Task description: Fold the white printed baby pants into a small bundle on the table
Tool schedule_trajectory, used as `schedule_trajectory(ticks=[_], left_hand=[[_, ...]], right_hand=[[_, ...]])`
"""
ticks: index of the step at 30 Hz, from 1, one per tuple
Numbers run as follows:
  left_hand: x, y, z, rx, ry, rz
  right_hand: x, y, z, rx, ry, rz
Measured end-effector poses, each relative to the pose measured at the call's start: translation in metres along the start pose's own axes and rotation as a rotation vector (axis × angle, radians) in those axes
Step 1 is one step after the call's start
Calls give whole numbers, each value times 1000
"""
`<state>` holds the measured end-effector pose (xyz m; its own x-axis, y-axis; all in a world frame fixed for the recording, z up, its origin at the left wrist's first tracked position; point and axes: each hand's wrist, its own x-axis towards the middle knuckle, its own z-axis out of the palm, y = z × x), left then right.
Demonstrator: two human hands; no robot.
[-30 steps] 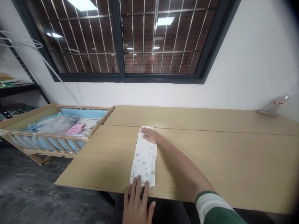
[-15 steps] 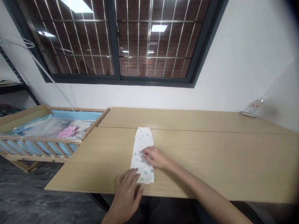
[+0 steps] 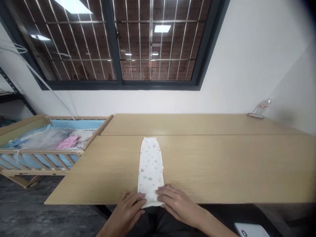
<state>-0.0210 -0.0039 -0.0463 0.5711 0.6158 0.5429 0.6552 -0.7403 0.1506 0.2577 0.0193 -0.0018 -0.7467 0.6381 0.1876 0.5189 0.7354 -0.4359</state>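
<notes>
A narrow white cloth with small green prints (image 3: 150, 164) lies lengthwise on the wooden table (image 3: 222, 164), folded into a long strip. Its near end hangs slightly over the table's front edge. My left hand (image 3: 129, 207) grips the near left corner with its fingers closed on the fabric. My right hand (image 3: 176, 201) pinches the near right corner in the same way. Both hands sit at the table's front edge, almost touching each other.
A wooden baby crib (image 3: 49, 144) with blue lining and pink and white clothes stands left of the table. A plastic bottle (image 3: 259, 108) lies at the far right by the wall. A barred window (image 3: 123, 42) is behind. A white device (image 3: 251, 229) shows at bottom right.
My right hand slid from the cloth's far end down its length to the near end. My left hand shifted onto the near left corner. The cloth now reaches the table's front edge.
</notes>
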Motion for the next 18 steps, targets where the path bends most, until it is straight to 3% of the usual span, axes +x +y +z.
schedule_trajectory(ticks=[5, 9, 14, 18], left_hand=[[14, -3, -16, -180, -64, -70], [45, -21, -26, -313, 32, -198], [106, -56, -29, -408, 134, -345], [155, -90, -14, -416, 175, -561]], right_hand=[[9, -15, -35, 82, -6, 50], [30, -9, -67, 114, 117, 122], [70, 27, -86, 116, 271, 155], [109, 77, -83, 114, 365, 184]])
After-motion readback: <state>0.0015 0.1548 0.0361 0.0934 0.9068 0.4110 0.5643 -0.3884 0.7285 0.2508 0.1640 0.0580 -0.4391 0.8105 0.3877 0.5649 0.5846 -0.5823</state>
